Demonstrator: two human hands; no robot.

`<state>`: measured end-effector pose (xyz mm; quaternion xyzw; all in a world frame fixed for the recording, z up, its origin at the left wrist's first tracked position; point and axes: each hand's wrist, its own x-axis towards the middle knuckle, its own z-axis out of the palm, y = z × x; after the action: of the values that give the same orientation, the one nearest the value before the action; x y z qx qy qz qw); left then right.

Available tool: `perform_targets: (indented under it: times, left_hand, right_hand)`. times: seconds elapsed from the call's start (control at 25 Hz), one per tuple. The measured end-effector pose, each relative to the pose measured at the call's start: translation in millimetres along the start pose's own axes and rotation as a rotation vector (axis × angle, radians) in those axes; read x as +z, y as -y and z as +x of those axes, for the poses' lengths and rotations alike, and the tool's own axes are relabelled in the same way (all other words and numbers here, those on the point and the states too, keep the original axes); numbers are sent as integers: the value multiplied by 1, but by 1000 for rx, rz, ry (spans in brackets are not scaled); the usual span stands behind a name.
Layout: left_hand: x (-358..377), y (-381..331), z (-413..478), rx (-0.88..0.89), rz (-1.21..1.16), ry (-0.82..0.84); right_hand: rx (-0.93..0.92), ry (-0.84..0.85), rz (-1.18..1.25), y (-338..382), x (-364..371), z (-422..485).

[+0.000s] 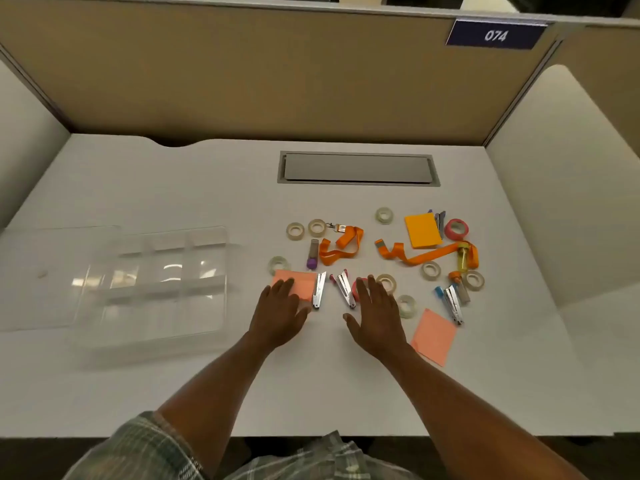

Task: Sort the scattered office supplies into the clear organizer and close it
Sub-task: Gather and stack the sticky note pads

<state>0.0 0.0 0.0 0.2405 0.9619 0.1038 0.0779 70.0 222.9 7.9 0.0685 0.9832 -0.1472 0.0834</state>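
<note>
The clear organizer lies open at the desk's left, its lid folded out further left. Scattered supplies fill the right half: several clear tape rolls, two orange lanyards, an orange note pad, a pink tape roll, three staplers and a second pink pad. My left hand rests flat on a pink note pad, fingers spread. My right hand hovers flat beside the middle stapler, partly covering a pink tape roll, holding nothing.
A grey cable hatch is set into the desk behind the supplies. Tan partition walls close the back and sides. A purple glue stick and a yellow tube lie among the supplies.
</note>
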Motion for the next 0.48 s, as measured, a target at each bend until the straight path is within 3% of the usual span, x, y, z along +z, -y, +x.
perform_targets:
  times: [0.28,0.48]
  left_hand:
    - [-10,-2,-8,25,-94,-71]
    - [-28,-12,-7,-19,-284,-155]
  right_hand:
    - [-21,-92,57,30,0,6]
    - [-11,-181,144,43,1,9]
